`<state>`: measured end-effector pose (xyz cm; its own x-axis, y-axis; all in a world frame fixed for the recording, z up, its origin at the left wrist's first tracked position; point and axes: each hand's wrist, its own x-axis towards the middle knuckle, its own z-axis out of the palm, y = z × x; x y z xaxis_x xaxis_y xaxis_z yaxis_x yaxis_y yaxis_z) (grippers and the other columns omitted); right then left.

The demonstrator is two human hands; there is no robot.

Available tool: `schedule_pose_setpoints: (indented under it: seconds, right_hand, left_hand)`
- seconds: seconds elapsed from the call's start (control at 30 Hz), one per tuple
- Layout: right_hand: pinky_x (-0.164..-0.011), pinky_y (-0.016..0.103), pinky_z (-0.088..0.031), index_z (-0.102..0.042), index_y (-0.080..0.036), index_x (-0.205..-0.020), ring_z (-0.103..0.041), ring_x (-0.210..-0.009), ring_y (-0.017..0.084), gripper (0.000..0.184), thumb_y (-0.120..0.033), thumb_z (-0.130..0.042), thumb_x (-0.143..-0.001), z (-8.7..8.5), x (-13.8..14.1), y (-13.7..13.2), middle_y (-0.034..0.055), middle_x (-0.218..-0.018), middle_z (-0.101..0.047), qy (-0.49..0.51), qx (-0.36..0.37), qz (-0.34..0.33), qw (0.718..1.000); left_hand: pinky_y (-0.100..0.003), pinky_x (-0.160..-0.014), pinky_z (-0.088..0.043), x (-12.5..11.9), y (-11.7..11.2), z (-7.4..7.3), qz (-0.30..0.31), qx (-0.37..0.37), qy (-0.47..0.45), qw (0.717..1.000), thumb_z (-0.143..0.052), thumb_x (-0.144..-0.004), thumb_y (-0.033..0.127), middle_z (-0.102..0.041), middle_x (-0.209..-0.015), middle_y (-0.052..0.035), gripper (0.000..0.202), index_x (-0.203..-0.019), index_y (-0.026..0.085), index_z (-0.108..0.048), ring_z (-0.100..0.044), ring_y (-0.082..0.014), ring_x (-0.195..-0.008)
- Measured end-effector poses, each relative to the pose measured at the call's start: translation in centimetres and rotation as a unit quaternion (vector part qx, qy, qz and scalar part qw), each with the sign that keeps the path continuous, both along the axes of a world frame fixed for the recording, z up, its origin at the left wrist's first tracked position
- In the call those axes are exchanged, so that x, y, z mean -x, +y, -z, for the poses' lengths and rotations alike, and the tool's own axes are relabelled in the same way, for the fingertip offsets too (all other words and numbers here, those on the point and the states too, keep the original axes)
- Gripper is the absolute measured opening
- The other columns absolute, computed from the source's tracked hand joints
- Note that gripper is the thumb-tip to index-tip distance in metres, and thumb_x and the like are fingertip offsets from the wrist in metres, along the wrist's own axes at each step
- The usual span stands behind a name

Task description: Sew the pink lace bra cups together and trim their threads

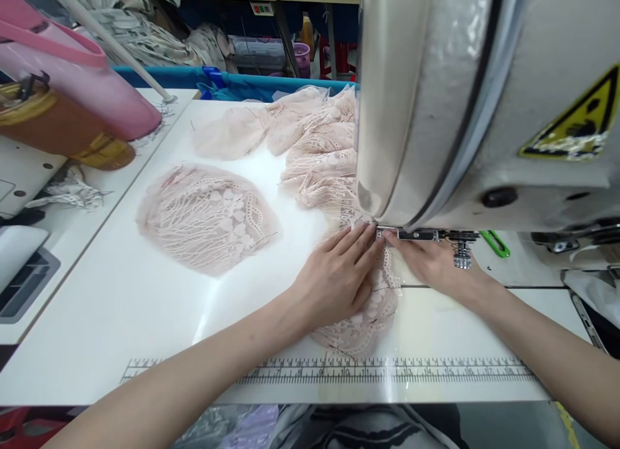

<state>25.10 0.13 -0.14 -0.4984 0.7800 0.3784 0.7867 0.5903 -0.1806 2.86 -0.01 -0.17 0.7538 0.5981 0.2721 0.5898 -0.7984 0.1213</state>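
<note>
L hand (339, 278) flat on lace (372, 336), fingers extended, no grip; R hand (431, 261) grip: can't tell. Guide w/ light, even press.

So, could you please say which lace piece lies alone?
The rounded piece left of the left hand: it lies apart, while the other lace bunches together beside the sewing machine.

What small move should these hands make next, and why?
Perhaps ease the lace a little forward under the sewing machine: the left hand lies on it, the right hand is near the machine's lower end, and some lace lies on the person's side.
</note>
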Motion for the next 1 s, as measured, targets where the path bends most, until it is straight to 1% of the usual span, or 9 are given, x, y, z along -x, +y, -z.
schedule_pose_setpoints:
  seconds: [0.27,0.37,0.47,0.53,0.6,0.67,0.73,0.83,1.0]
  right_hand:
    - [-0.068,0.031,-0.046,-0.07,-0.023,-0.103,-0.065,-0.077,0.017,0.03,-0.026,-0.042,-0.096,1.2,-0.4,-0.2,0.0049,-0.096,-0.072,-0.016,-0.035,0.029,0.999]
    - [-0.067,0.031,-0.044,-0.07,-0.024,-0.102,-0.065,-0.081,0.018,0.028,-0.021,-0.043,-0.096,0.0,-0.3,-0.4,0.0041,-0.099,-0.073,-0.047,-0.075,0.017,0.996]
    - [-0.064,0.029,-0.041,-0.069,-0.021,-0.092,-0.063,-0.077,0.014,0.026,-0.01,-0.045,-0.092,-1.9,-0.3,-0.6,0.0008,-0.098,-0.073,-0.074,-0.11,-0.068,0.989]
    - [-0.064,0.027,-0.041,-0.067,-0.02,-0.088,-0.062,-0.079,0.012,0.024,-0.005,-0.048,-0.088,-2.6,-0.5,-0.7,-0.0014,-0.093,-0.074,-0.068,-0.134,-0.15,0.977]
    - [-0.067,0.027,-0.042,-0.066,-0.019,-0.087,-0.062,-0.087,0.014,0.022,-0.005,-0.05,-0.087,-2.7,-0.8,-0.7,-0.0018,-0.091,-0.073,-0.048,-0.143,-0.198,0.969]
    - [-0.068,0.028,-0.041,-0.066,-0.018,-0.089,-0.062,-0.094,0.016,0.02,-0.007,-0.05,-0.086,-2.3,-1.0,-0.6,-0.0009,-0.093,-0.073,-0.045,-0.133,-0.213,0.967]
    - [-0.067,0.03,-0.04,-0.066,-0.018,-0.09,-0.061,-0.096,0.017,0.019,-0.009,-0.05,-0.085,-1.8,-1.2,-0.5,-0.0004,-0.093,-0.072,-0.05,-0.126,-0.217,0.967]
    - [-0.065,0.03,-0.039,-0.066,-0.018,-0.091,-0.061,-0.096,0.017,0.021,-0.009,-0.048,-0.084,-1.5,-1.3,-0.5,-0.0006,-0.093,-0.072,-0.049,-0.127,-0.218,0.966]
    - [-0.065,0.029,-0.045,-0.066,-0.017,-0.096,-0.061,-0.091,0.016,0.026,-0.006,-0.049,-0.08,-1.4,-1.6,-0.6,0.0006,-0.095,-0.072,-0.011,-0.113,-0.225,0.968]
  left_hand:
    - [-0.044,-0.115,-0.035,-0.1,0.2,0.1,-0.004,-0.004,-0.002,1.0,-0.039,-0.09,0.025,-0.052,-0.14,-0.0157,0.051,-0.135,0.006,-0.051,-0.043,-0.0281,-0.135]
    - [-0.044,-0.113,-0.038,-0.1,0.3,-0.2,-0.006,-0.008,0.001,1.0,-0.04,-0.091,0.024,-0.055,-0.138,-0.0147,0.049,-0.135,0.007,-0.052,-0.047,-0.0274,-0.132]
    - [-0.043,-0.102,-0.048,0.1,-0.3,-1.5,-0.011,-0.047,-0.019,0.999,-0.043,-0.093,0.021,-0.062,-0.129,-0.0123,0.038,-0.126,0.01,-0.059,-0.057,-0.0264,-0.121]
    - [-0.038,-0.088,-0.053,0.4,-1.2,-2.8,0.026,-0.07,-0.035,0.997,-0.048,-0.093,0.02,-0.068,-0.117,-0.0093,0.028,-0.115,0.012,-0.063,-0.064,-0.0227,-0.106]
    - [-0.032,-0.075,-0.053,0.9,-2.6,-4.1,0.109,-0.094,-0.028,0.989,-0.053,-0.092,0.02,-0.072,-0.104,-0.0057,0.018,-0.102,0.015,-0.066,-0.066,-0.0183,-0.092]
    - [-0.029,-0.066,-0.051,1.4,-3.9,-4.7,0.193,-0.133,0.014,0.972,-0.056,-0.091,0.019,-0.072,-0.098,-0.0041,0.011,-0.093,0.016,-0.066,-0.065,-0.0168,-0.087]
    - [-0.028,-0.06,-0.048,2.0,-5.1,-4.7,0.225,-0.168,0.07,0.957,-0.058,-0.09,0.018,-0.071,-0.1,-0.0048,0.009,-0.091,0.016,-0.067,-0.064,-0.0178,-0.09]
    - [-0.027,-0.059,-0.048,2.5,-6.2,-3.6,0.21,-0.182,0.102,0.955,-0.058,-0.09,0.017,-0.07,-0.103,-0.008,0.01,-0.093,0.015,-0.067,-0.063,-0.0196,-0.095]
    - [-0.025,-0.057,-0.049,2.5,-6.5,-2.6,0.131,-0.126,0.037,0.983,-0.049,-0.092,0.011,-0.07,-0.101,-0.0082,0.014,-0.094,0.012,-0.063,-0.064,-0.0181,-0.09]
